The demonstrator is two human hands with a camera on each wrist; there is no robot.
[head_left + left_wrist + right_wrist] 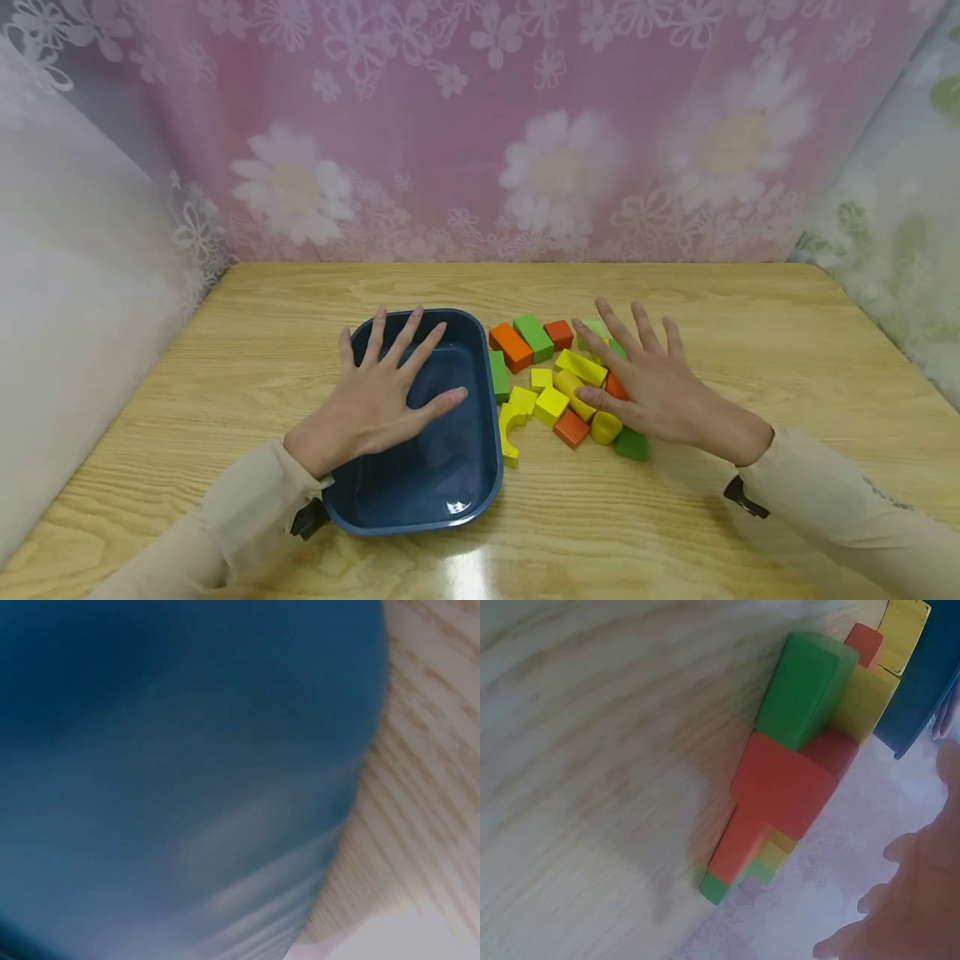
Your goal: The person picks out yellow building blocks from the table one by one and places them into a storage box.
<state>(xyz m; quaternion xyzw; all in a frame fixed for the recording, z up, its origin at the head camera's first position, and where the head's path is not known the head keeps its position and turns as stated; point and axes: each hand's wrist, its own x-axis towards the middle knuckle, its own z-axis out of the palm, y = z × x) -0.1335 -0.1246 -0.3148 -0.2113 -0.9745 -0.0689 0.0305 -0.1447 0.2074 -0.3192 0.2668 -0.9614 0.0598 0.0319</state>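
A dark blue rectangular tub stands on the table, and its visible inside holds nothing. Over it my left hand spreads its straight fingers, holding nothing. Right of the tub lies a group of toy blocks: an orange block, a green block, a yellow arch, a yellow cylinder and several others. My right hand hovers with spread fingers over the right side of the group and hides part of it. In the right wrist view, a green block and red blocks sit close together.
The wooden table reaches back to a pink flowered curtain. Pale cloth hangs on the left, and a leaf-patterned cloth on the right. The tub's wall fills most of the left wrist view.
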